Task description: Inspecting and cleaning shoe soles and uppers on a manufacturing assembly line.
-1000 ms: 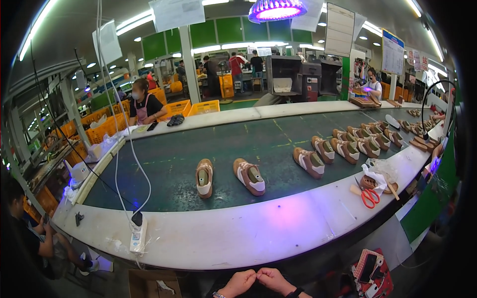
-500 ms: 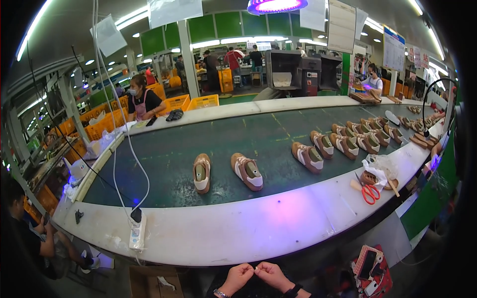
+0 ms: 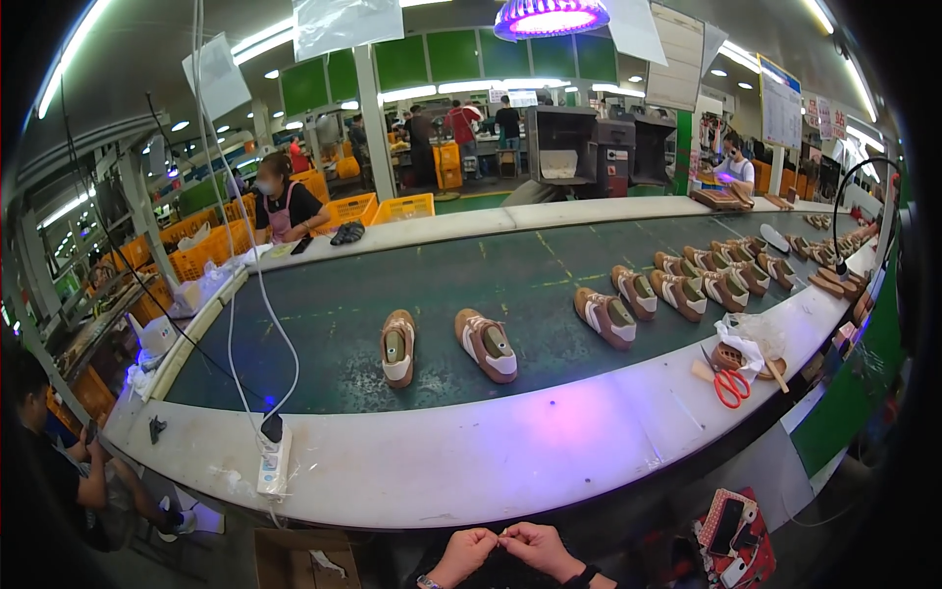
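White ledge (image 3: 392,466) as my reference: on its near side, through my remote view, I see the left hand (image 3: 470,552) and right hand (image 3: 536,547) close together, fingertips meeting or nearly so. Both sets of fingers curl into narrow pinches; I cannot tell whether they hold anything small. Just beyond the ledge, two brown shoes (image 3: 472,337) stand apart on the green belt (image 3: 324,339). Red-handled scissors (image 3: 731,389) lie on its right part.

Forearms (image 3: 444,572) cropped below, anything between fingertips (image 3: 509,534) too small to tell
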Demonstrator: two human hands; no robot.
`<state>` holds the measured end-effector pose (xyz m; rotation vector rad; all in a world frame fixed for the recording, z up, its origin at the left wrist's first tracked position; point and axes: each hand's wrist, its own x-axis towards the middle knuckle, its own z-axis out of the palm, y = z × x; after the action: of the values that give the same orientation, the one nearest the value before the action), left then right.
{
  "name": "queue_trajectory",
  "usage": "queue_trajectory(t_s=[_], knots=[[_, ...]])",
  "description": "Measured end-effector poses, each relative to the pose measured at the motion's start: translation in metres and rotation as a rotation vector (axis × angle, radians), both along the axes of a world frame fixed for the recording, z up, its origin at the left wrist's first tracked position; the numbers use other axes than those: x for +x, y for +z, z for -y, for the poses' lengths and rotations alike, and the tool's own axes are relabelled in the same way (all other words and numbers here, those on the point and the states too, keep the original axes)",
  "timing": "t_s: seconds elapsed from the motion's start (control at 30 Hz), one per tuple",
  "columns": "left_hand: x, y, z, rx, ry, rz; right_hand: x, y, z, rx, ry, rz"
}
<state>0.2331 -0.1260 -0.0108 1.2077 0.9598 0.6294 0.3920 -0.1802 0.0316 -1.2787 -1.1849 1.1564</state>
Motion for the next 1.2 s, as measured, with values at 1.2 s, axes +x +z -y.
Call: queue_trajectory(t_s=[1.2], knots=[[0.025, 0.055, 0.019, 0.627, -0.009, -0.135, 0.019, -0.007, 0.006, -0.071, 0.029, -0.249]])
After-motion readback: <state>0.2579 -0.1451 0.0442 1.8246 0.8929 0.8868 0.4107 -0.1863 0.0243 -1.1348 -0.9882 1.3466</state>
